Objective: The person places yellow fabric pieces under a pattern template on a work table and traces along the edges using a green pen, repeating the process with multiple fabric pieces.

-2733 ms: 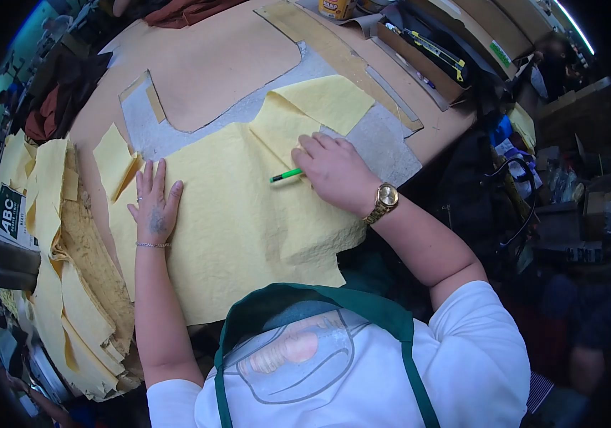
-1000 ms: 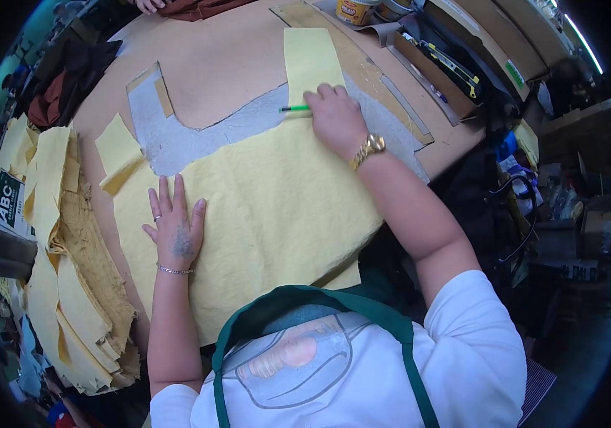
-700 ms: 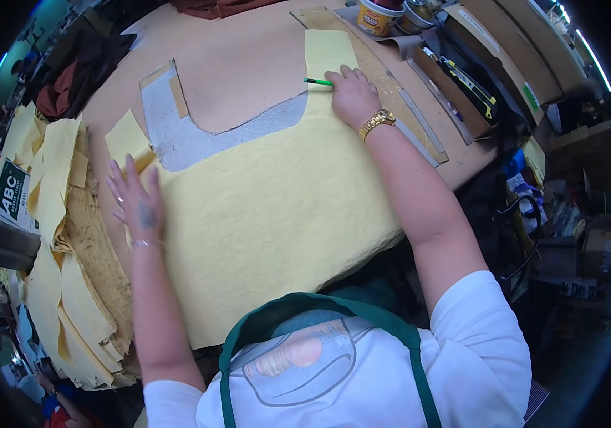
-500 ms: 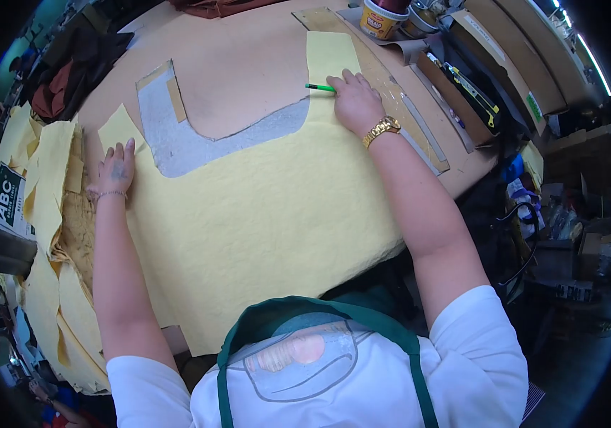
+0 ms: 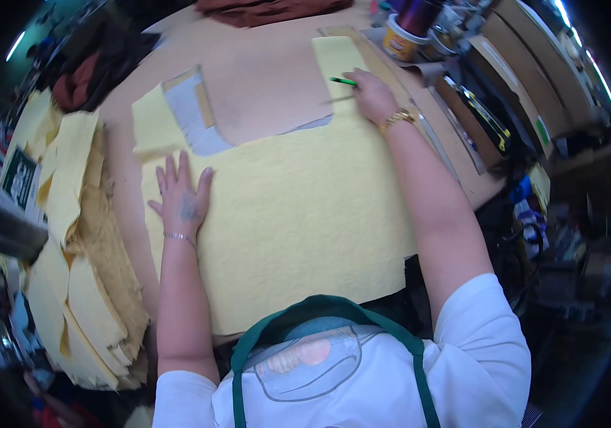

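A soft yellow sheet [image 5: 298, 207] with a cut-out at its far side lies on the table, wrinkled near its upper left. It partly covers a grey, tan-edged template [image 5: 195, 121]. My left hand [image 5: 182, 194] presses flat on the sheet's left part, fingers spread. My right hand [image 5: 369, 96] rests on the narrow upper-right strip of the sheet. A slim green pencil [image 5: 343, 81] sticks out to the left from its closed fingers.
Stacked yellow pieces [image 5: 80, 278] stand at the left, with dark and rust cloth [image 5: 98, 71] behind. Brown cloth [image 5: 270, 11] lies at the far edge. To the right are a labelled tub [image 5: 401, 43] and a tool box [image 5: 480, 125] holding a yellow cutter.
My left hand has moved right and nearer, and its fingers are spread wider. The sheet's left part has shifted over the grey template, covering more of it. The right hand keeps the pencil.
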### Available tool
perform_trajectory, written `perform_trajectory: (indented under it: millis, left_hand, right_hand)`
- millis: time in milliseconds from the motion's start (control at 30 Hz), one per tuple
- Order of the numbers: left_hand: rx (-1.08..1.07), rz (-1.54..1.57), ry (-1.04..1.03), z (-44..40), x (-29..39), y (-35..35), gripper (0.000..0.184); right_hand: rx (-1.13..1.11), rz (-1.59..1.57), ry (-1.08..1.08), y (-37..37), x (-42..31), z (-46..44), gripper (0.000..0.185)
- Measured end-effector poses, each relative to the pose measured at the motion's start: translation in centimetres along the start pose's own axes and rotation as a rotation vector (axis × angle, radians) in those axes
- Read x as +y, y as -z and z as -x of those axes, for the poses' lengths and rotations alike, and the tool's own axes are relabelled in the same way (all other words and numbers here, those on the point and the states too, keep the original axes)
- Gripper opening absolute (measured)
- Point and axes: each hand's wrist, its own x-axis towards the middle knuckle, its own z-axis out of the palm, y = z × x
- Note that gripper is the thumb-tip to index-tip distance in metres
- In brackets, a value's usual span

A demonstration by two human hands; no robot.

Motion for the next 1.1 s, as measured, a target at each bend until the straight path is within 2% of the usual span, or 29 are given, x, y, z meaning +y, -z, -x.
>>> perform_trajectory:
  millis: [33, 133, 300, 400, 533, 633, 667, 733, 833, 867, 967, 1067, 1100]
  left_hand:
    - [-0.023, 0.019, 0.018, 0.2, -0.2, 0.3, 0.069]
    - [-0.039, 0.034, 0.049, 1.1, -1.2, 0.9, 0.069]
    - [-0.08, 0.012, 0.089, 3.6, -2.1, 1.3, 0.069]
    - [-0.053, 0.025, 0.088, 3.4, -3.3, 1.3, 0.069]
    - [-0.087, 0.033, 0.068, 1.7, -4.3, 1.8, 0.071]
    - [-0.072, 0.078, 0.061, 2.9, -3.5, 2.0, 0.073]
    - [-0.068, 0.062, -0.009, 4.1, -2.9, 2.3, 0.072]
    - [-0.094, 0.049, -0.015, 6.0, -3.0, 1.5, 0.071]
    - [-0.063, 0.051, -0.028, 6.1, -4.2, 0.2, 0.07]
    - [-0.04, 0.06, -0.029, 6.1, -4.7, -0.1, 0.07]
    - [-0.036, 0.074, -0.036, 6.1, -4.8, -0.2, 0.07]
    - [-0.037, 0.069, -0.039, 6.1, -4.8, -0.1, 0.071]
    - [-0.037, 0.059, -0.035, 6.2, -4.7, 0.0, 0.071]
  right_hand:
    - [0.051, -0.028, 0.059, 0.5, -0.3, 0.8, 0.032]
    - [0.079, 0.078, 0.004, 2.6, 0.5, 3.4, 0.026]
    - [0.02, 0.311, -0.225, 7.7, 4.7, 10.1, 0.02]
    - [0.031, 0.262, -0.272, 9.1, 5.8, 13.0, 0.028]
    - [-0.003, 0.151, -0.427, 9.0, 5.3, 12.7, 0.05]
    - [-0.025, 0.038, -0.445, 9.4, 5.6, 12.4, 0.052]
    - [-0.125, -0.069, -0.482, 9.9, 5.8, 12.1, 0.05]
    - [-0.331, -0.29, -0.547, 10.9, 6.1, 11.4, 0.046]
    - [-0.428, -0.971, -0.586, 12.0, 4.9, 11.6, 0.042]
    - [-0.433, -1.028, -0.643, 13.1, 3.6, 11.6, 0.039]
    - [-0.268, -1.023, -0.405, 14.3, 2.4, 11.5, 0.037]
    - [-0.174, -1.037, -0.299, 18.2, 1.7, 11.7, 0.038]
    - [-0.016, -0.902, -0.23, 19.5, 1.8, 11.9, 0.037]
